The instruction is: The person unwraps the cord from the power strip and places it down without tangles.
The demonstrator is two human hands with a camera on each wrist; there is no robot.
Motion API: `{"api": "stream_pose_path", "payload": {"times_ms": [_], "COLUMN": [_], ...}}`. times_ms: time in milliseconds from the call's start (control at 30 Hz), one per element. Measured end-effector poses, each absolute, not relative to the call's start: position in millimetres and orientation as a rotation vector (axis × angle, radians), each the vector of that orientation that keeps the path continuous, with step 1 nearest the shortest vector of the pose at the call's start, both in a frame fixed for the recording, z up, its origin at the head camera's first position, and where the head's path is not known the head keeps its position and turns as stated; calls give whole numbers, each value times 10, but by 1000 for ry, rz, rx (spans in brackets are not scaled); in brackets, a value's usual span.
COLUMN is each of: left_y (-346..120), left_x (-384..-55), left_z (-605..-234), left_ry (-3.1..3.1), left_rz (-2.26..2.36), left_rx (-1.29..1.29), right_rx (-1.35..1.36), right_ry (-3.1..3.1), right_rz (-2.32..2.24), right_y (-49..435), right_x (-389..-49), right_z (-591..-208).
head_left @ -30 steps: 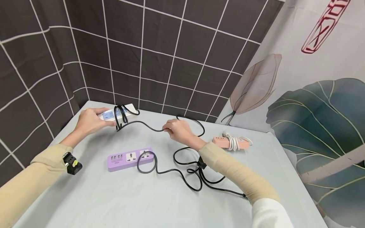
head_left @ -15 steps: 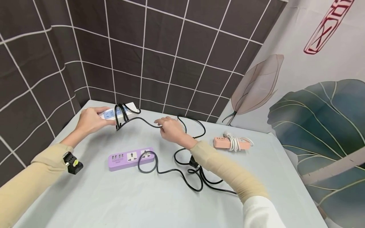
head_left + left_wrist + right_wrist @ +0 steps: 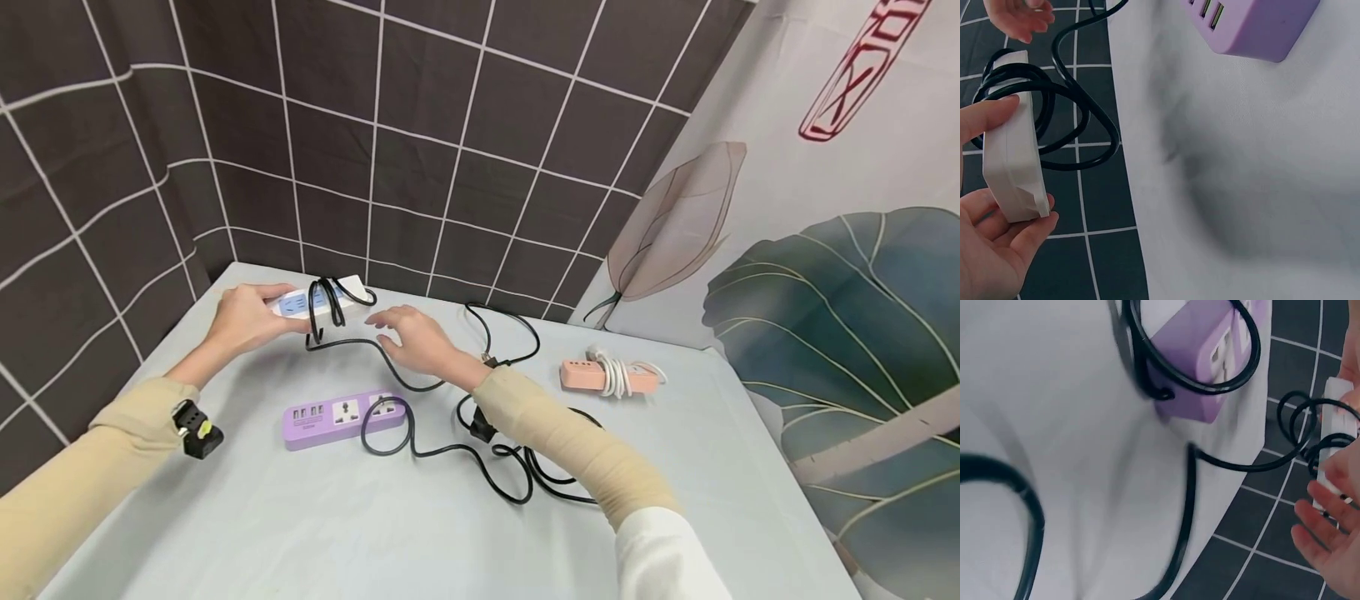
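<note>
My left hand [image 3: 246,318] grips one end of a white power strip [image 3: 1015,156] with blue socket faces, thumb on one side and fingers on the other. A black cord [image 3: 330,304] is looped several times round the strip's middle, and its free run sags to the table. Fingers spread, my right hand [image 3: 416,340] hovers beside the strip's far end, holding nothing. In the right wrist view its fingers [image 3: 1316,540] reach close to the wrapped strip; whether they touch the cord there I cannot tell.
A purple power strip [image 3: 322,423] lies in front of my hands, a black cord [image 3: 480,462] curled over its right end and tangled beneath my right forearm. Further right sits a peach power strip [image 3: 581,375] wrapped in white cord [image 3: 617,375]. A dark tiled backdrop [image 3: 420,150] stands behind the table.
My right hand has let go of the black cord and moved left toward the white power strip, its fingers opening. The released cord has dropped lower. The left hand keeps its hold, shifting slightly.
</note>
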State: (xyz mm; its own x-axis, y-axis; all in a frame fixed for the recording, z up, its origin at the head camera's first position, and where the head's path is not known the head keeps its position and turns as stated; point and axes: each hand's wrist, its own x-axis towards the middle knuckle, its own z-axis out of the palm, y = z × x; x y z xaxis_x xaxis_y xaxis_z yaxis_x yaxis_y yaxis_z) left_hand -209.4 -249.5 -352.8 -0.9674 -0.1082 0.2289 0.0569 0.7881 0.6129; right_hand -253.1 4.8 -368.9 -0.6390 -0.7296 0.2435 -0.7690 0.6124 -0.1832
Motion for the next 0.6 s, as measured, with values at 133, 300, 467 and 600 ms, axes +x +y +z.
{"api": "stream_pose_path", "payload": {"times_ms": [133, 300, 467, 600], "left_y": [-2458, -2421, -2378, -2355], "left_x": [-2102, -2111, -2121, -2126], "left_z": [-3522, -3513, -3504, -3496], "left_ry": [-2731, -2731, -2737, -2735], "left_rz": [-952, -942, -943, -937], "left_rx": [35, 24, -2, -14], "right_rx": [1382, 1439, 1413, 1416], "right_ry": [-2691, -2666, -2695, -2751], "right_rz": [451, 368, 358, 398], "right_y": [-17, -68, -99, -115], "right_x": [-2489, -2441, -2433, -2470], "right_z": [-3671, -3710, -3760, -3793]}}
